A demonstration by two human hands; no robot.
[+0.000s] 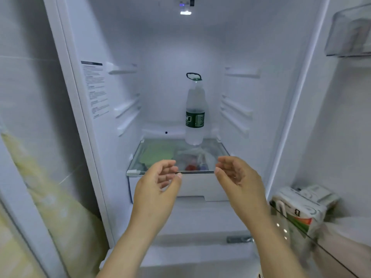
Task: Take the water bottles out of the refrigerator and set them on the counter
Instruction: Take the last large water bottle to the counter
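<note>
The refrigerator stands open in front of me. One clear water bottle [194, 115] with a dark green label and a green carry loop on its cap stands upright at the back of the glass shelf [136, 167]. My left hand [158, 183] and my right hand [236, 177] are both raised in front of the shelf's front edge, fingers curled and apart, palms facing each other. Neither hand holds anything, and both are well short of the bottle.
Under the glass shelf a drawer [192, 189] holds green and red items seen through the glass. The open door at the right carries a carton [297, 209] in its lower bin and a clear bin [349, 31] higher up. A tiled wall [30, 97] lies to the left.
</note>
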